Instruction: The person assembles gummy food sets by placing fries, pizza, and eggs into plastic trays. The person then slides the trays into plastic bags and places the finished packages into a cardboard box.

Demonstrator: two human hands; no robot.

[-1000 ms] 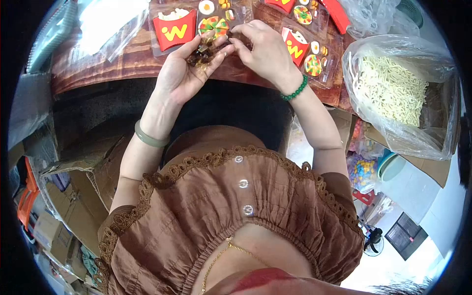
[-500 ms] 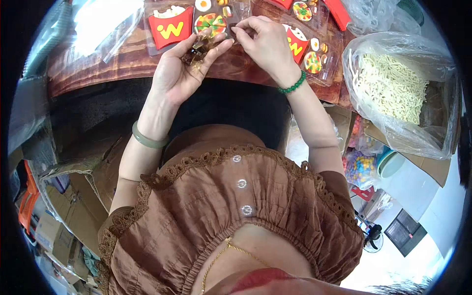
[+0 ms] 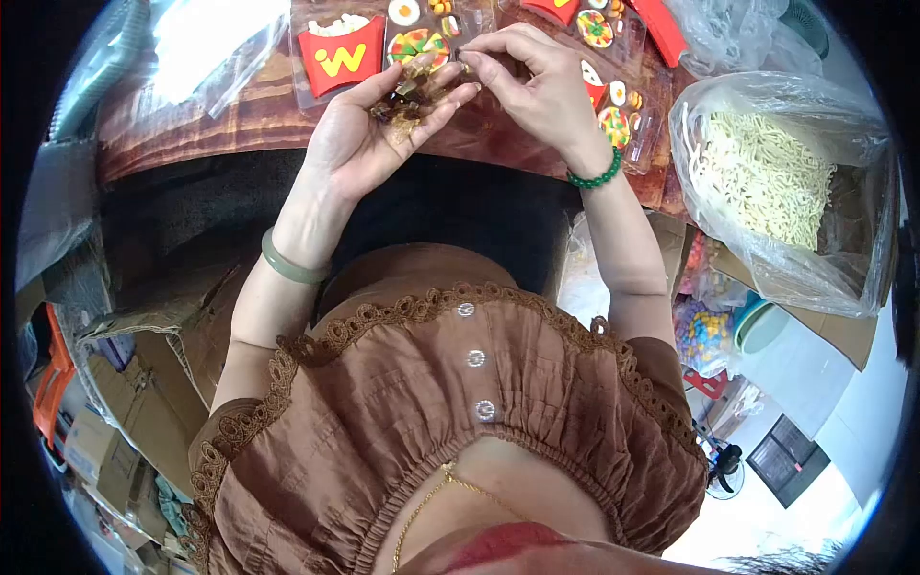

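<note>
My left hand (image 3: 356, 142) is palm up with its fingers curled around several small, glossy, see-through dark brown pieces (image 3: 407, 94). Just right of it, my right hand (image 3: 554, 88) pinches at thumb and index fingertip; a small dark brown piece (image 3: 465, 67) shows there, partly hidden. Beyond the left fingers lies a clear plastic tray with a red fries carton (image 3: 340, 59), a small pizza (image 3: 418, 48) and a fried egg (image 3: 403, 11), all toy-like. A second pizza (image 3: 613, 126) sits in another tray, partly covered by my right hand and wrist.
On the right stands a clear plastic bag (image 3: 695, 163) full of thin cream-coloured sticks (image 3: 767, 177). Further trays and red cartons (image 3: 656, 27) lie along the back of the reddish wooden table (image 3: 192, 139). Cardboard boxes (image 3: 158, 393) stand at the lower left.
Both hands have shifted slightly right and toward me, the right hand a little more. It covers more of the right-hand fries carton. The whole view has shifted slightly too.
</note>
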